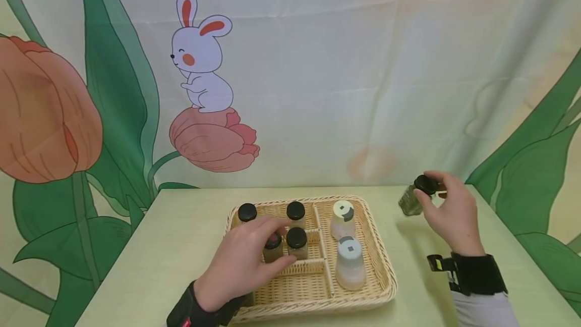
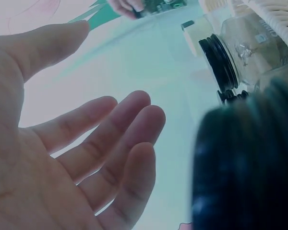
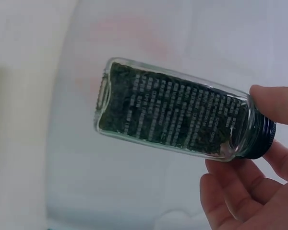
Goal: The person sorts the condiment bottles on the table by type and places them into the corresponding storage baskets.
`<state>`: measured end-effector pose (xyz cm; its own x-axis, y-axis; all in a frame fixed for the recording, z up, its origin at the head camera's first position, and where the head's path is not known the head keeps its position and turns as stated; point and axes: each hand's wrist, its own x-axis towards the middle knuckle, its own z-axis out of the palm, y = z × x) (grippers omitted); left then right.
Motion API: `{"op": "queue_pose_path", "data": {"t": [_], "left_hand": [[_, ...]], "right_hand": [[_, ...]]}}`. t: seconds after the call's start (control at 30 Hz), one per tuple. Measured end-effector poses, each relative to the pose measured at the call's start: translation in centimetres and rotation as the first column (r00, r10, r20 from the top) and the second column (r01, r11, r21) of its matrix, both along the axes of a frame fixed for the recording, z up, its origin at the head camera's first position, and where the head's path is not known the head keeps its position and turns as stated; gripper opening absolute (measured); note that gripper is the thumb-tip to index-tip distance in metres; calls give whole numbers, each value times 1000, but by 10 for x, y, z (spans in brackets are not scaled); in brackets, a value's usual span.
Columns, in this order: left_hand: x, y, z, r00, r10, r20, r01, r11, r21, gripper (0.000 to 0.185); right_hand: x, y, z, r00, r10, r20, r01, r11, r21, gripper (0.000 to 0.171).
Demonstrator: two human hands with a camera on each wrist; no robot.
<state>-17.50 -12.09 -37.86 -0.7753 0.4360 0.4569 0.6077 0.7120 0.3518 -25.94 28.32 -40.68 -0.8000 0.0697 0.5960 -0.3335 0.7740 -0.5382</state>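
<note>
My right hand (image 1: 456, 218) pinches the black lid of a clear glass spice jar (image 3: 173, 112) filled with dark green flakes. Pale print covers the jar's side, and it hangs tilted above the table at the right. Over a wicker basket (image 1: 313, 309), my left hand (image 1: 242, 259) hovers with spread, relaxed fingers and nothing in its grasp. Nearest to it are black-lidded spice jars, one (image 1: 273, 249) between thumb and fingers in the head view and another (image 1: 297, 241) just to the right. Part of the basket's left side is hidden behind this hand.
In the basket's right compartment stand a yellow-lidded shaker (image 1: 343, 218) and a pale-blue-lidded shaker (image 1: 351, 266). Two more black-lidded jars (image 1: 296, 212) stand along the back. A printed curtain (image 1: 317, 90) hangs behind the pale table (image 1: 150, 266).
</note>
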Motion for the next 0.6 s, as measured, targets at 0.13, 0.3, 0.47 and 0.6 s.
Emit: {"op": "queue_pose_path", "data": {"t": [0.13,0.3,0.47,0.6], "left_hand": [[0,2,0,1000,-20,-7,20,1000,20,53],[1,4,0,997,-74,-10,74,996,41,54],[4,6,2,994,-110,18,109,993,55,54],[7,8,4,991,-132,34,129,990,62,54]], "right_hand": [[7,-8,12,999,49,-21,-49,999,-4,47],[15,-19,24,988,133,-79,-132,991,15,51],[28,-32,36,972,214,-97,-210,976,51,56],[37,-41,44,957,273,-93,-267,961,78,58]]}}
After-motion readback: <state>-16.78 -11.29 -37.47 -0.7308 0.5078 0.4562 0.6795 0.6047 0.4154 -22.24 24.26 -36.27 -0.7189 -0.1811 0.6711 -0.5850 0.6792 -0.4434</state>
